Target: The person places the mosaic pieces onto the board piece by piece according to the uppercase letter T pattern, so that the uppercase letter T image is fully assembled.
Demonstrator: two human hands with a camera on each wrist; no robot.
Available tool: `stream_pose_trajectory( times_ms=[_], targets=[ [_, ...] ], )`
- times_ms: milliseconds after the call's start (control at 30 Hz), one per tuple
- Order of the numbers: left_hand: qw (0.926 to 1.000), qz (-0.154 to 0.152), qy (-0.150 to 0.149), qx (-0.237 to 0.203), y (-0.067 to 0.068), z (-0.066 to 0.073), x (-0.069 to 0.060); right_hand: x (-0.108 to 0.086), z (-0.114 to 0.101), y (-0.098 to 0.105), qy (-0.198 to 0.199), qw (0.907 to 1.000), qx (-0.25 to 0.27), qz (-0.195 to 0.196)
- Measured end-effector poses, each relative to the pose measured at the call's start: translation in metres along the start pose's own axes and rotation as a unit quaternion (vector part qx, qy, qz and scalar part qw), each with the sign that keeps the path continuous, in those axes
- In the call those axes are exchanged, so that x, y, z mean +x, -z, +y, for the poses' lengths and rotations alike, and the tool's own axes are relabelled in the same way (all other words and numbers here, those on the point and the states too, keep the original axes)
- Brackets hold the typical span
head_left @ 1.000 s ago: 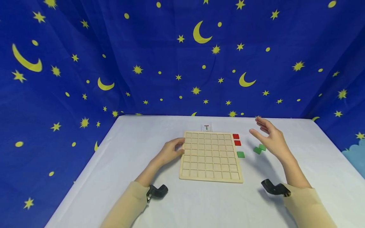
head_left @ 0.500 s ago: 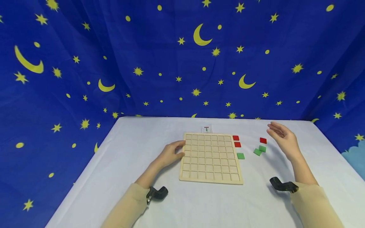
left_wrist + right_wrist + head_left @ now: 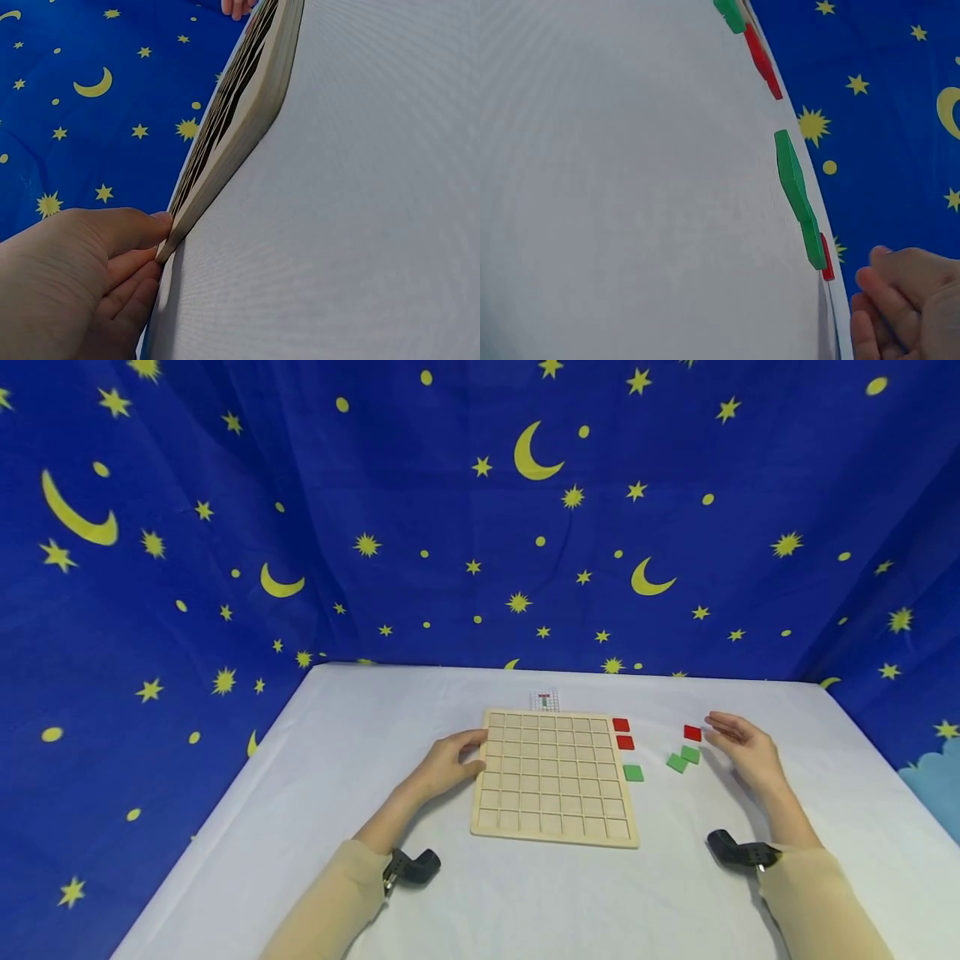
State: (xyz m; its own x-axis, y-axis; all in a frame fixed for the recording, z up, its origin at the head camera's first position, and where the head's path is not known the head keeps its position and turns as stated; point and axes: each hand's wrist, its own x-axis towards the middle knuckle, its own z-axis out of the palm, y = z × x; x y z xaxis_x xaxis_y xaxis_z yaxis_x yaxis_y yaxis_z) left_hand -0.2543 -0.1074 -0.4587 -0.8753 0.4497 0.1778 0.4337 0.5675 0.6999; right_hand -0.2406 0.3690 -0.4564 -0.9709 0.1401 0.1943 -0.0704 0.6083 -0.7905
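Note:
In the head view, my left hand [image 3: 448,765] lies at the left edge of a square wooden grid board [image 3: 555,837]. Thumb and fingertips touch that edge, spaced apart along it; the left wrist view shows the contact too. My right hand [image 3: 750,752] hovers just right of a loose red tile [image 3: 692,733], fingers loosely bent and holding nothing. Two green tiles, one of them the nearer tile [image 3: 677,763], lie touching or nearly so below the red one. Along the board's right edge are two red tiles [image 3: 625,742] and a green tile [image 3: 633,773].
A small printed grid card [image 3: 544,700] with a red and green pattern lies behind the board, partly hidden by it. White cloth covers the table [image 3: 555,902]. A blue curtain [image 3: 420,485] with moons and stars rises behind and beside it.
My right hand has moved right and then down towards the table, uncovering the loose red tile that it hid at first. My left hand stays at the board's edge.

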Motion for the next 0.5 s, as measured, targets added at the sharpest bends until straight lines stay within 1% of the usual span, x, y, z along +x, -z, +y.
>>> stream_pose_trajectory(
  times_ms=[267, 400, 500],
  targets=[
    [1.0, 0.0, 0.0, -0.006, 0.001, 0.0, -0.001, 0.004, 0.004, -0.01, -0.006, 0.9972, -0.074, -0.005],
    [1.0, -0.002, 0.004, -0.007, 0.001, 0.0, -0.002, 0.004, 0.003, -0.014, -0.004, 0.995, -0.1, 0.0],
    [0.9999, -0.003, 0.004, -0.01, 0.001, 0.0, -0.002, 0.004, 0.003, -0.016, -0.006, 0.9939, -0.11, 0.006]
  ],
)
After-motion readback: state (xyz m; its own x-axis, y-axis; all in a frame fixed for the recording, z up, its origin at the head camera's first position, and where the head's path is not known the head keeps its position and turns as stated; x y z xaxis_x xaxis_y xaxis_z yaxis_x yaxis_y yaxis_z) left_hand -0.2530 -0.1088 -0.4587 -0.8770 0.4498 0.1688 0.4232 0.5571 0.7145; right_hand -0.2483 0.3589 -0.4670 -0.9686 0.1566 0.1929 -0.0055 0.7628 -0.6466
